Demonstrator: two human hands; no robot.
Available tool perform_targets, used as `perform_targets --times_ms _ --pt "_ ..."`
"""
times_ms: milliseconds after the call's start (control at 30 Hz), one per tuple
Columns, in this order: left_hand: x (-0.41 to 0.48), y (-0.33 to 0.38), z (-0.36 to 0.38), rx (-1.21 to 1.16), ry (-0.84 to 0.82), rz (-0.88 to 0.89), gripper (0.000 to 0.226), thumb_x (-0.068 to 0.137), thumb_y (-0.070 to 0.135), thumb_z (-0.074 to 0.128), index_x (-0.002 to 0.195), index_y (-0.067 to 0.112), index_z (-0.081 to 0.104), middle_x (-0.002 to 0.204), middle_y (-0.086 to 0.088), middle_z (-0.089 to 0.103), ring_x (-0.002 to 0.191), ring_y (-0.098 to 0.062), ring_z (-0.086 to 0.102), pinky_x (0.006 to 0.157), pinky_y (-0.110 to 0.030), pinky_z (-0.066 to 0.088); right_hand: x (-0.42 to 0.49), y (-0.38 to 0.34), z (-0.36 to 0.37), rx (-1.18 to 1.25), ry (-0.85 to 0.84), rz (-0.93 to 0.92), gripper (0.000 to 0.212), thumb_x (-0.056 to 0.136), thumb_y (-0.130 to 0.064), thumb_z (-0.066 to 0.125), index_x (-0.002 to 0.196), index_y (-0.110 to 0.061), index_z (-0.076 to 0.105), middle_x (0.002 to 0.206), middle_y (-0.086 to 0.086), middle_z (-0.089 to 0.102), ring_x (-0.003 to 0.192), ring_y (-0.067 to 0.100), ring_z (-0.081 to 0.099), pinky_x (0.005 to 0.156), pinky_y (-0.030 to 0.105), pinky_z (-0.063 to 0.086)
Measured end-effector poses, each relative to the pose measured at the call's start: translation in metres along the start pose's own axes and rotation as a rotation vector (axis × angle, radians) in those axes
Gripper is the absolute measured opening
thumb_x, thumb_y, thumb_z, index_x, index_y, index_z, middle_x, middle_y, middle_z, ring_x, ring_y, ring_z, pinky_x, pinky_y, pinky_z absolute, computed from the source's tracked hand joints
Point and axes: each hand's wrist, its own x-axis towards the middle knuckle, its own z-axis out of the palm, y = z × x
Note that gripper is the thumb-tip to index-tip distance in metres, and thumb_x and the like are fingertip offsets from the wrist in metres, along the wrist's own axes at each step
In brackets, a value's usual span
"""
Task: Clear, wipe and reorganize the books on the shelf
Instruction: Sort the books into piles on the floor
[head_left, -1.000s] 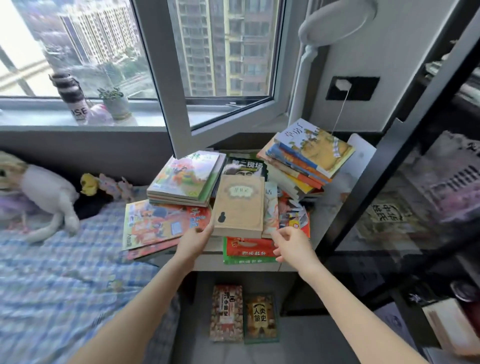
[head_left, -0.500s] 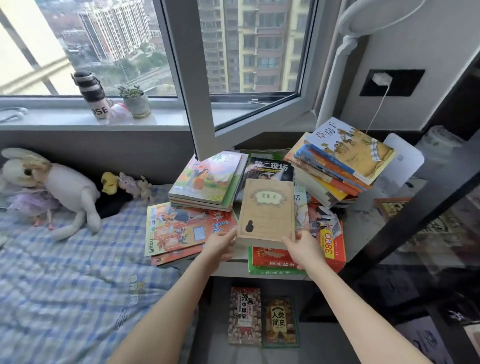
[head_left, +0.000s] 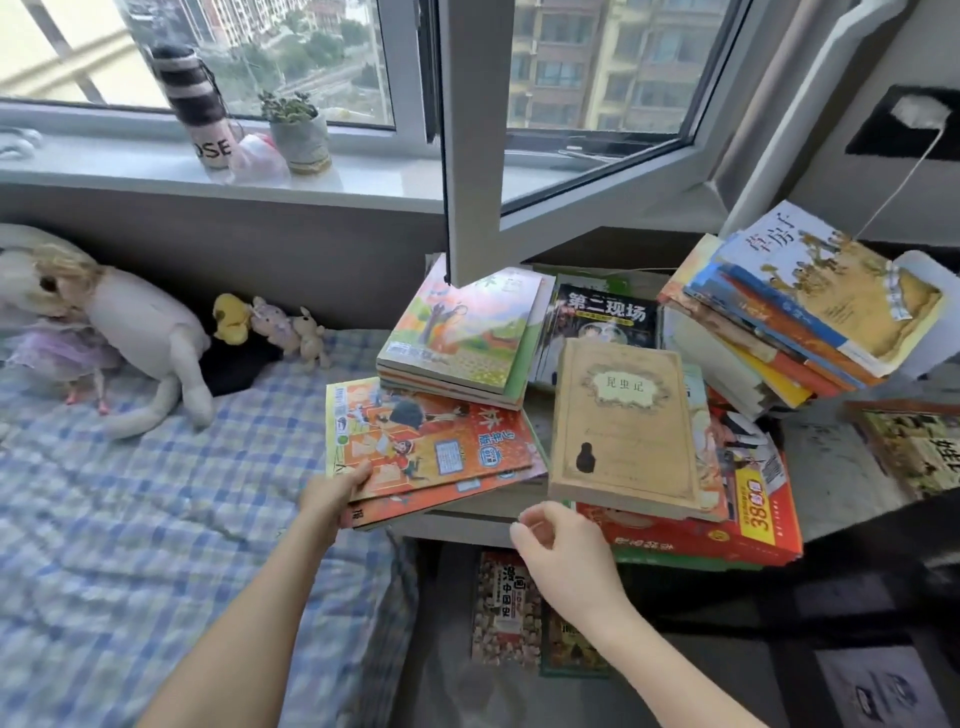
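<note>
Several book piles cover a grey shelf top (head_left: 467, 522) under the window. My left hand (head_left: 332, 493) grips the near left corner of the orange comic books (head_left: 421, 441), which overhang the shelf edge toward the bed. A tan book (head_left: 621, 421) lies flat on a red and green pile (head_left: 727, 535). My right hand (head_left: 558, 553) hovers just in front of that pile, fingers loosely curled, holding nothing. A green-covered stack (head_left: 462, 332) and a black-covered book (head_left: 605, 317) lie behind. A tilted stack (head_left: 800, 306) leans at the right.
Two books (head_left: 506, 608) lie on the floor below the shelf. A bed with a checked sheet (head_left: 156, 519) and stuffed toys (head_left: 130, 322) is on the left. The open window sash (head_left: 472, 140) hangs over the piles. A dark shelf frame (head_left: 857, 545) stands at the right.
Both hands let go of the tan book, which now rests on the pile. My left hand moved left and took hold of the orange comics' corner; my right hand drew back.
</note>
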Motion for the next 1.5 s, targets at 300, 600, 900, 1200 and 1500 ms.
perform_targets --times_ms 300,600,900,1200,1500 --pt "-0.017 0.003 -0.011 -0.055 -0.33 -0.107 0.022 0.087 0.03 0.068 0.097 0.011 0.063 0.076 -0.006 0.071 0.06 -0.018 0.067 0.055 -0.025 0.055 0.039 0.0 0.095 0.86 -0.374 0.597 0.081 0.088 -0.049 0.062 0.147 -0.004 0.029 0.141 0.027 0.042 0.124 0.034 0.05 0.1 0.037 0.047" --pt "-0.022 -0.002 -0.001 -0.184 -0.272 -0.041 0.017 0.088 0.018 0.067 0.099 0.008 0.061 0.075 -0.007 0.07 0.06 -0.02 0.067 0.054 -0.035 0.057 0.067 -0.004 0.125 1.118 -0.255 0.665 0.084 0.08 -0.053 0.067 0.143 -0.007 0.035 0.135 0.022 0.046 0.127 0.035 0.045 0.113 0.044 0.032" --pt "-0.106 -0.079 -0.01 -0.368 -0.441 -0.264 0.034 0.087 0.013 0.065 0.119 0.003 0.059 0.1 -0.015 0.072 0.093 -0.03 0.067 0.078 -0.047 0.057 0.039 0.018 0.127 1.236 -0.037 0.632 0.036 0.086 -0.017 0.069 0.12 -0.01 0.06 0.107 0.012 0.071 0.086 0.026 0.068 0.08 0.041 0.054" --pt "-0.092 -0.134 -0.089 -0.763 -0.846 -0.51 0.097 0.071 0.068 0.06 0.143 0.007 0.04 0.14 -0.031 0.043 0.126 -0.05 0.045 0.103 -0.062 0.033 -0.035 0.079 0.063 1.026 -0.345 0.548 0.031 0.087 -0.009 0.063 0.118 -0.004 0.061 0.104 0.017 0.072 0.082 0.027 0.072 0.08 0.041 0.057" --pt "-0.147 -0.174 -0.007 -0.005 -1.007 -0.421 0.064 0.079 0.051 0.07 0.126 0.009 0.061 0.132 -0.02 0.057 0.119 -0.037 0.056 0.107 -0.054 0.037 -0.13 0.19 0.032 0.92 -0.5 0.631 0.072 0.059 -0.022 0.084 0.124 -0.004 0.057 0.116 0.023 0.066 0.093 0.033 0.07 0.077 0.041 0.057"
